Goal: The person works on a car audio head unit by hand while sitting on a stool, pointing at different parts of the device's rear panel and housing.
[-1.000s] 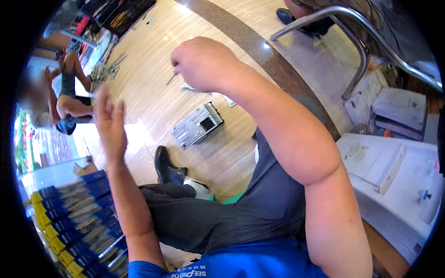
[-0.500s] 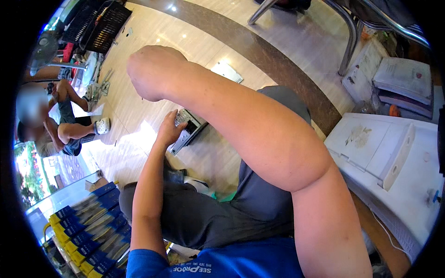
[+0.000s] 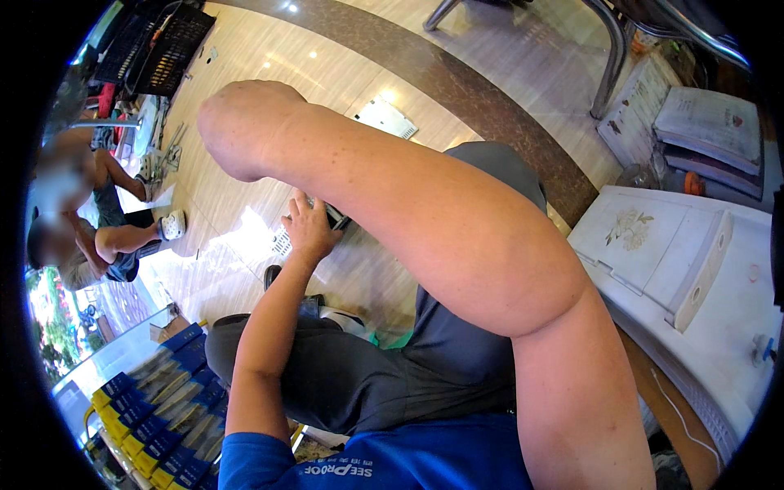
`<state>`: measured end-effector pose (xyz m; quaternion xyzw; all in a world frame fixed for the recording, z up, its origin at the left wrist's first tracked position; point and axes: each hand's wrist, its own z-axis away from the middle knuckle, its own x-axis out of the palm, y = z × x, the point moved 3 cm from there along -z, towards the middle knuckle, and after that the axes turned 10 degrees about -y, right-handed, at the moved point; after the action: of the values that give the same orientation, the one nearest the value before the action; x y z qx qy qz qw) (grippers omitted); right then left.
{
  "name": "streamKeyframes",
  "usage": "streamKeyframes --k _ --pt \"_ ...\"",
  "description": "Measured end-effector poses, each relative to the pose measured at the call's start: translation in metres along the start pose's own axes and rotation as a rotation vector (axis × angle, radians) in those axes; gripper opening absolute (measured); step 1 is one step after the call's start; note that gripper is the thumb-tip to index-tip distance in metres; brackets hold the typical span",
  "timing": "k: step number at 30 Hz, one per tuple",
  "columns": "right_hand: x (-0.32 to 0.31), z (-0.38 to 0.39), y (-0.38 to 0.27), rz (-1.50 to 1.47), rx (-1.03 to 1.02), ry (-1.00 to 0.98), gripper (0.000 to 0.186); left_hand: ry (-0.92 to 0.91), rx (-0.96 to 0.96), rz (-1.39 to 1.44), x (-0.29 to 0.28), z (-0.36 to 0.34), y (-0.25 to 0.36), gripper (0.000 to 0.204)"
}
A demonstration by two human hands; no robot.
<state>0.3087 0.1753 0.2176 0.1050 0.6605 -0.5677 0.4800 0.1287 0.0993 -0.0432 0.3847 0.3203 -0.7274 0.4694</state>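
My left hand (image 3: 309,230) reaches down past my knee to a small grey device with a dark panel (image 3: 336,217) lying on the wooden floor. The fingers rest on its near edge. My right arm (image 3: 425,220) crosses the view with its bent elbow raised at the upper left and covers most of the device. The right hand itself is out of sight. I am seated, with dark trousers (image 3: 367,376) and a blue shirt below.
A flat white panel (image 3: 388,118) lies on the floor farther off. White plastic covers (image 3: 653,245) and stacked boxes (image 3: 709,122) sit at the right under metal chair legs (image 3: 612,65). Blue-and-yellow boxes (image 3: 155,408) fill the lower left. Other people (image 3: 98,237) sit at the left.
My left hand came down from the air onto the device on the floor. My right arm swung up and left, and its hand left the view.
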Motion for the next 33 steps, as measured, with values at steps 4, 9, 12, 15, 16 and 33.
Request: streamKeyframes --k 4,9,12,15,16,33 --pt "0.002 -0.003 -0.001 0.014 -0.007 -0.013 0.016 -0.07 -0.073 0.076 -0.012 0.006 -0.001 0.089" --pt "0.004 -0.008 0.005 0.035 -0.025 0.022 0.015 0.091 -0.058 0.265 -0.023 0.032 -0.029 0.088" --pt "0.009 -0.014 0.009 0.058 -0.012 0.004 0.016 0.234 -0.001 0.355 -0.014 0.053 -0.047 0.091" --pt "0.015 -0.022 0.008 0.046 -0.044 0.033 0.017 0.269 -0.001 0.422 0.0 0.07 -0.066 0.096" --pt "0.018 -0.025 0.008 0.061 -0.005 0.014 0.018 0.297 0.009 0.449 0.005 0.075 -0.073 0.097" --pt "0.052 -0.031 -0.021 0.102 -0.046 -0.099 0.024 0.324 -0.084 0.655 0.047 0.109 -0.138 0.111"
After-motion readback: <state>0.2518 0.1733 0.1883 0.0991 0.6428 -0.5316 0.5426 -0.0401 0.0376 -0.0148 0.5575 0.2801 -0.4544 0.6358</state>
